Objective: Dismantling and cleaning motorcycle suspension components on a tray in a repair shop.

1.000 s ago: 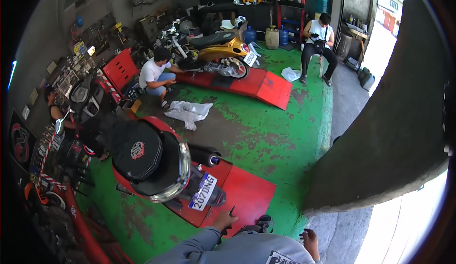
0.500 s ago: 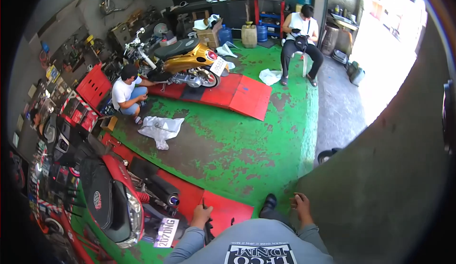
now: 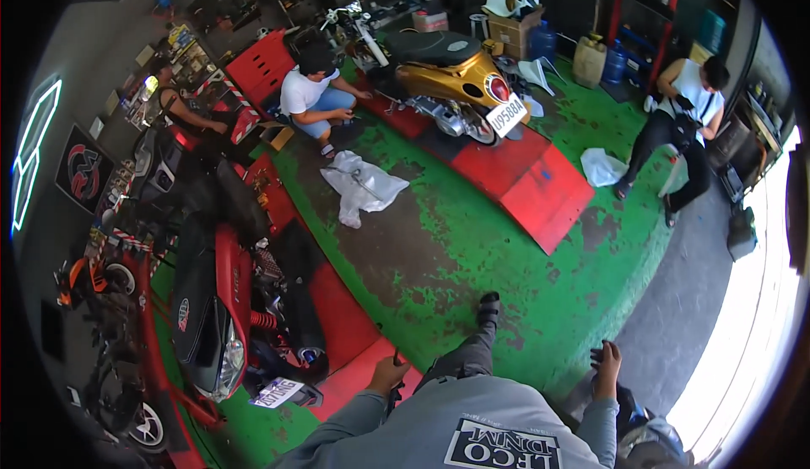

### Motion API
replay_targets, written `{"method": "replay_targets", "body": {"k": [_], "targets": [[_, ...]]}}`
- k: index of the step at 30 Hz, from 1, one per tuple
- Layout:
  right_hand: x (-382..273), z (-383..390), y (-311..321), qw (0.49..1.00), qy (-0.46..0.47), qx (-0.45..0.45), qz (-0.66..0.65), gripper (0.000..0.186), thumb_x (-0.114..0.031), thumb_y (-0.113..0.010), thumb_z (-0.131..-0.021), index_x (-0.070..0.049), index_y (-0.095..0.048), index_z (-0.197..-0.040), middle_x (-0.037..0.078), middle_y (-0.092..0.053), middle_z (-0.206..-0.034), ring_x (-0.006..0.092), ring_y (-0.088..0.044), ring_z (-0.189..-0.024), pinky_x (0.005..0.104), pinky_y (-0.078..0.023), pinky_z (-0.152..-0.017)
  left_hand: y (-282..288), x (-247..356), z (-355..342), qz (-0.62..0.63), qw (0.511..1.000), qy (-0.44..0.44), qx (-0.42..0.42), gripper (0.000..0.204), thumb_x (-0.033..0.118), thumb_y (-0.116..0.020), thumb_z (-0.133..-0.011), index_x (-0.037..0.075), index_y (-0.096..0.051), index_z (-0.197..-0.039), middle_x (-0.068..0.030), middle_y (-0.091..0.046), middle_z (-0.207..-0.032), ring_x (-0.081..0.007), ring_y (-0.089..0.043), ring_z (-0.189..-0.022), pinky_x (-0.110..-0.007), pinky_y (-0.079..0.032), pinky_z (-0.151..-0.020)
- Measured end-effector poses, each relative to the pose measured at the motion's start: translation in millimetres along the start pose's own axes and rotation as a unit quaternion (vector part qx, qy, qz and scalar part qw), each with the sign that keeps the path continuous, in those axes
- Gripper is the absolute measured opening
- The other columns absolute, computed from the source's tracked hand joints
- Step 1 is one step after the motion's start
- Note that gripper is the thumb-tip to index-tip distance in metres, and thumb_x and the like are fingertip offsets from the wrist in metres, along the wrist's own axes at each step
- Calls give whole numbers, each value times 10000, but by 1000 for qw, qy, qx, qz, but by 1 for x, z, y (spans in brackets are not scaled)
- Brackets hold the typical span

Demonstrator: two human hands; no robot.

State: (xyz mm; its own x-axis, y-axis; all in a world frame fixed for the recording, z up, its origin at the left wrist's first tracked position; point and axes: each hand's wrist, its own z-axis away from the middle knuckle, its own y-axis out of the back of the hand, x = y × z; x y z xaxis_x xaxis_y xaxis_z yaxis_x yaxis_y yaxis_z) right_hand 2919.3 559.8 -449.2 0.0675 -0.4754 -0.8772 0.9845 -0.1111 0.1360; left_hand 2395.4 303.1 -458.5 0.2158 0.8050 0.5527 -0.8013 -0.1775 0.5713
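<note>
A person in a grey shirt (image 3: pixel 405 423) stands in a motorcycle workshop, left hand (image 3: pixel 388 374) curled closed around a slim dark item (image 3: pixel 396 356) that pokes up above the fingers; its kind is too small to tell. The right hand (image 3: pixel 606 369), out to the near right, has its fingers partly bent, and whether it grips anything cannot be told. The left hand and its item appear over the near end of a red ramp (image 3: pixel 350 389), close to a red-and-black scooter (image 3: pixel 232 275) at near left. Ahead, a dark sandal (image 3: pixel 489 304) rests on the worn green floor (image 3: pixel 540 326). In the middle ground lies a crumpled white plastic bag (image 3: pixel 363 184). Beyond it, a worker in a white shirt (image 3: pixel 308 98) crouches beside a gold motorcycle (image 3: pixel 464 81) on a second red platform (image 3: pixel 553 199). At far right, a person in a white sleeveless top (image 3: pixel 688 106) sits, head bowed, while blue water jugs (image 3: pixel 542 41) stand toward the far wall.
</note>
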Motion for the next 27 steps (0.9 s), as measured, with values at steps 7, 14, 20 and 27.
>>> {"method": "replay_targets", "body": {"k": [7,14,20,27], "targets": [[40,-70,-5,974,-221,-14,53,277,-283,-544,-919,-73,-611,-1086,116,-676,-802,228,-639,-635,375,-477,-512,-9,138,-126,97,992,-50,71,354,319,-721,-753,-20,-683,-847,-200,-676,-732,-317,-686,-681,-425,-524,-632],[7,-155,-22,951,-302,-29,65,283,-240,-558,-898,-53,-617,-1102,106,-655,-834,260,-641,-725,432,-495,-611,29,333,-249,8,963,-172,209,336,294,-715,-739,-23,-649,-828,-169,-661,-729,-321,-684,-678,-430,-519,-616],[-29,-288,-7,932,-347,-55,95,320,-256,-562,-892,-39,-622,-1120,110,-686,-828,210,-641,-633,371,-459,-469,25,468,-289,46,971,-119,204,324,260,-722,-721,-29,-612,-816,-214,-638,-771,-366,-668,-700,-434,-520,-642],[-106,-486,42,961,-269,-47,49,309,-241,-520,-918,-62,-583,-1162,107,-688,-878,216,-632,-659,365,-465,-507,-66,526,-252,-89,957,-174,216,285,230,-725,-723,-16,-628,-830,-185,-654,-761,-345,-656,-699,-411,-515,-646]]}}
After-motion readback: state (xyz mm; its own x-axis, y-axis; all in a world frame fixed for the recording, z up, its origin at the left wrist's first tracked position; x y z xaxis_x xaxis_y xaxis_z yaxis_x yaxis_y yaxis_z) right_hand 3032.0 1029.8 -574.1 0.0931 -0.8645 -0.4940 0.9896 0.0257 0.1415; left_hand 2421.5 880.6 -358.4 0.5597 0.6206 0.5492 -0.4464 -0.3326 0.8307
